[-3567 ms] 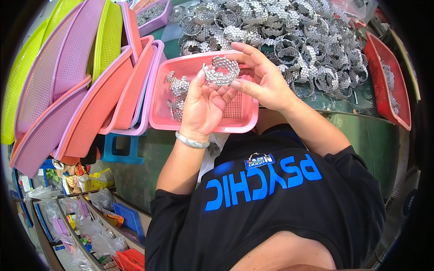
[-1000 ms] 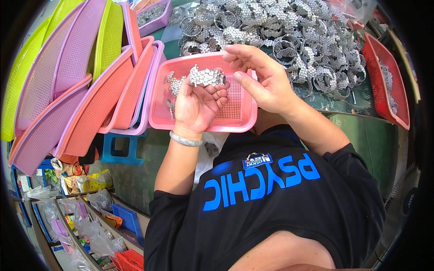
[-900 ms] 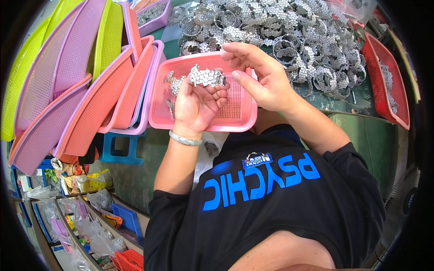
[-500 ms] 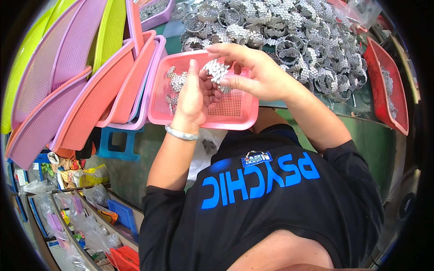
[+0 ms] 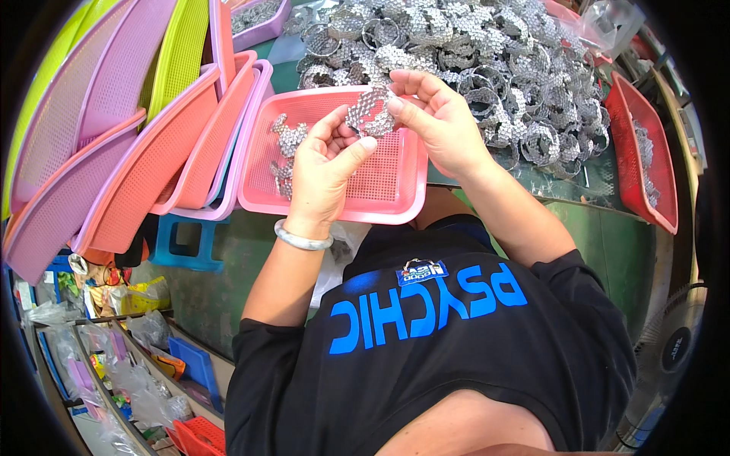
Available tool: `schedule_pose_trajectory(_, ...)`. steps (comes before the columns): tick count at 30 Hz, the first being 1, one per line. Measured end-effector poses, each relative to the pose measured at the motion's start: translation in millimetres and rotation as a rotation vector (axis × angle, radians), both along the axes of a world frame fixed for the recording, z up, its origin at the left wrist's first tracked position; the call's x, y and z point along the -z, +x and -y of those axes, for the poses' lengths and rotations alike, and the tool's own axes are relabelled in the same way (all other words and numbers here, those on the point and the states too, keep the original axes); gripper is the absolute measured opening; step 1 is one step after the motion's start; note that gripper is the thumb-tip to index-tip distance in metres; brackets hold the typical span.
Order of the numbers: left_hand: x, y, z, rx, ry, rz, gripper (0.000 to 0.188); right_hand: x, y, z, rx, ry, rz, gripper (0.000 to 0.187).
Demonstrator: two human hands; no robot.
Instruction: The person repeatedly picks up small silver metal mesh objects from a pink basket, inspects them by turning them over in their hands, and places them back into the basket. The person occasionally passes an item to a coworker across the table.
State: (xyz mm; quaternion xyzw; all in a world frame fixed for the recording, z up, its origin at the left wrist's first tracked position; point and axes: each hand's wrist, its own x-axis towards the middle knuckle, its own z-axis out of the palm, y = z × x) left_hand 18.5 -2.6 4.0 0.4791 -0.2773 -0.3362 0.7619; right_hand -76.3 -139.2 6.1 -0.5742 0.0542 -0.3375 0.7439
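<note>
Between my two hands, over a pink mesh basket (image 5: pixel 327 209), is a silver bracelet (image 5: pixel 370 114) made of small scale-like pieces, bent into an open curve. My left hand (image 5: pixel 327 156), with a pale bangle (image 5: pixel 303 237) at the wrist, pinches its lower left side between thumb and fingers. The fingers of my right hand (image 5: pixel 437 121) grip its upper right side. Inside the basket, left of my left hand, lie a few similar silver pieces (image 5: pixel 289 139). Beyond my hands rises a big heap of silver bracelets (image 5: pixel 487 68) on the green table (image 5: pixel 525 175).
Stacked pink, purple and green baskets (image 5: pixel 160 152) fill the left side. A red basket (image 5: pixel 646 152) with silver pieces stands at the right. A purple basket (image 5: pixel 262 23) is at the back. A blue stool (image 5: pixel 186 243) and a fan (image 5: pixel 677 349) flank me lower down.
The bracelet has gone from a bunched shape to an opened curve. My left hand has turned from a raised open palm to a pinch, and my right fingers have closed on the bracelet's other side.
</note>
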Motion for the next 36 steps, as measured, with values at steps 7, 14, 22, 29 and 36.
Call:
schedule_pose_trajectory(7,3.6,2.2,0.5,-0.055,0.005,0.008,0.050,1.9,-3.8,-3.5,-0.023,0.026,-0.025,0.040)
schedule_pose_trajectory(14,6.3,4.1,1.6,-0.067,-0.014,-0.037,0.045,10.5,-4.3,-4.2,0.102,-0.111,-0.008,0.044)
schedule_pose_trajectory(22,6.8,4.0,2.2,-0.099,-0.079,-0.110,0.031,11.6,-12.2,-11.6,0.152,-0.288,-0.016,0.048)
schedule_pose_trajectory(29,9.1,7.2,2.2,-0.077,-0.092,-0.205,0.028,14.5,-12.7,-17.5,0.212,-0.478,0.058,0.047)
schedule_pose_trajectory(36,0.4,0.8,2.4,-0.046,-0.113,-0.199,0.043,13.8,-16.9,-24.3,0.235,-0.620,0.090,0.043)
